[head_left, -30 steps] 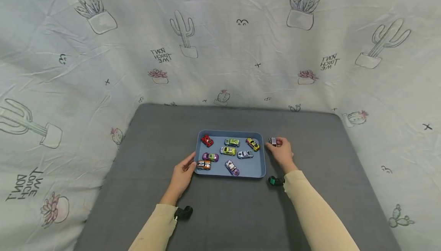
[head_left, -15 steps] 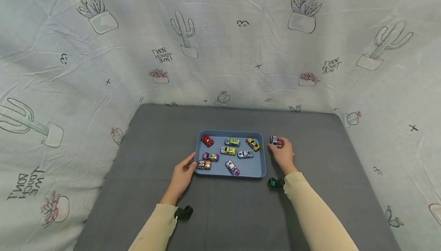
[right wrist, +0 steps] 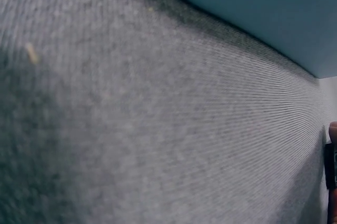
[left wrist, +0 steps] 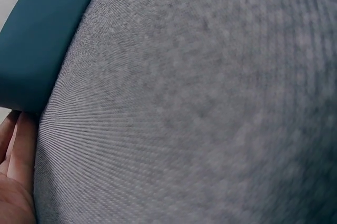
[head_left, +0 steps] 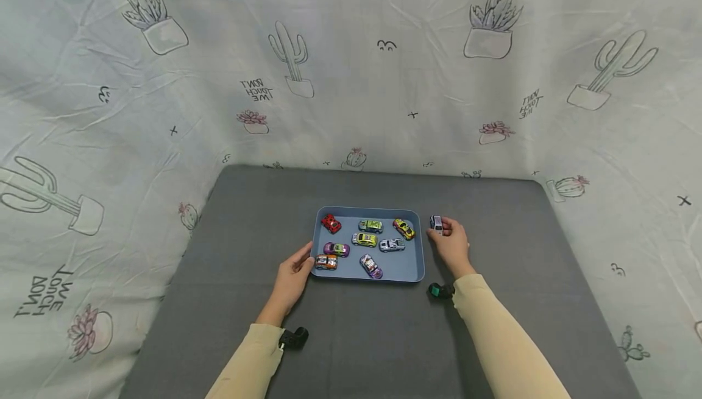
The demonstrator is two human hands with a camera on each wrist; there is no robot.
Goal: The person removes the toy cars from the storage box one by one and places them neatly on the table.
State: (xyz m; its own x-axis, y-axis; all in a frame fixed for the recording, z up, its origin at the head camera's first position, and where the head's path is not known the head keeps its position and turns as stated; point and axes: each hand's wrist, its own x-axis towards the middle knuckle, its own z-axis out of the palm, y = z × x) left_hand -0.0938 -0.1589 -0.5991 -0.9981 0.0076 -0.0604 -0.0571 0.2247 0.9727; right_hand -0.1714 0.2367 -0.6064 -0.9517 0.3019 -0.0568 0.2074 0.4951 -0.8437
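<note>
In the head view my right hand (head_left: 452,247) pinches a small white-and-dark toy car (head_left: 436,223) between thumb and fingers, just outside the right wall of the blue tray (head_left: 406,268). Only a sliver of that car and fingertips shows at the right edge of the right wrist view. My left hand (head_left: 290,278) rests against the tray's left side, thumb near the front corner. Its extended fingers (left wrist: 22,153) touch the tray wall in the left wrist view. Inside the tray lie several toy cars, among them a red car (head_left: 331,223), an orange-and-white car (head_left: 326,262) and a silver car (head_left: 392,245).
A grey cloth (head_left: 362,344) covers the table under the tray. Behind and at both sides hangs a pale curtain (head_left: 351,82) printed with cacti. Each wrist carries a black camera mount (head_left: 294,338).
My right hand has shifted slightly right with the toy car, a little farther from the tray wall. The left hand keeps its place at the tray, and the cars inside lie as before.
</note>
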